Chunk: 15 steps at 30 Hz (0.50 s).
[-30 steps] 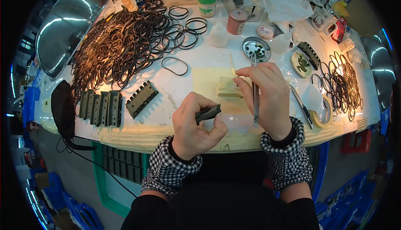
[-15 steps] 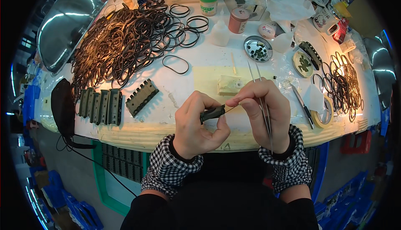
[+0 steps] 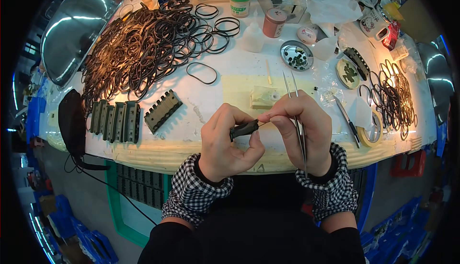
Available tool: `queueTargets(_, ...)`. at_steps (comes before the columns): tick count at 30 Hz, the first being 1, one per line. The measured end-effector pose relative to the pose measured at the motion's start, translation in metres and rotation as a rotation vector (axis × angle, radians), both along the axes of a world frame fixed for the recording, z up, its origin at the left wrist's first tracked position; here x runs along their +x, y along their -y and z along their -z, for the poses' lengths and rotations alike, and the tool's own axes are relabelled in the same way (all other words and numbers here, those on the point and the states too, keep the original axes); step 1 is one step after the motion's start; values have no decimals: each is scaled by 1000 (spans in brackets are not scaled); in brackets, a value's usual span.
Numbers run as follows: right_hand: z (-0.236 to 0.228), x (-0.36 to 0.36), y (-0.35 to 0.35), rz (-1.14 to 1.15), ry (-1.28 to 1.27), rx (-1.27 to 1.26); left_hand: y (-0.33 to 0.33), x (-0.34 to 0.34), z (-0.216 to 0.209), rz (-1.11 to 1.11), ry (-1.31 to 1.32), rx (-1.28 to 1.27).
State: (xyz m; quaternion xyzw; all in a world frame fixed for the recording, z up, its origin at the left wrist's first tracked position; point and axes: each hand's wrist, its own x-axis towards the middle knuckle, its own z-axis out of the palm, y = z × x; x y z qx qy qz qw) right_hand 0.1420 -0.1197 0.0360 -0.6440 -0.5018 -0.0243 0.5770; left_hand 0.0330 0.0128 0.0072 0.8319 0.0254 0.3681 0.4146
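Observation:
My left hand (image 3: 229, 141) is closed around a small dark green moulded part (image 3: 245, 129), gripping it between thumb and fingers. From the right, the thumb and forefinger of my right hand (image 3: 309, 129) pinch together just at that part's end, on what looks like a thin strand. Steel tweezers (image 3: 302, 144) lie across the right palm, their tips pointing up and away over the table. Just beyond my hands sits a pale block (image 3: 262, 97). To the left are a ribbed olive part (image 3: 163, 111) and a row of similar ones (image 3: 115, 121).
A heap of dark rubber rings (image 3: 139, 48) covers the far left, beside a shiny dome lamp (image 3: 76, 29). A dish of small green pieces (image 3: 296, 56), a pen-like knife (image 3: 347, 122), a tape roll (image 3: 371, 132) and more rings (image 3: 395, 103) lie to the right.
The tweezers have tilted slightly in my right hand, their tips shifting a little to the left. Both hands stay at almost the same place, still on the dark green part.

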Motion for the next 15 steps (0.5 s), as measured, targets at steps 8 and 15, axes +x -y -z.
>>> queueTargets(8, 6, 11, -3, 290, 38, 41, -3, -4, 1, 17, -17, -47)
queueTargets(15, 13, 21, -7, 392, 359, -180, -9, -6, 0, 432, -52, -1150)
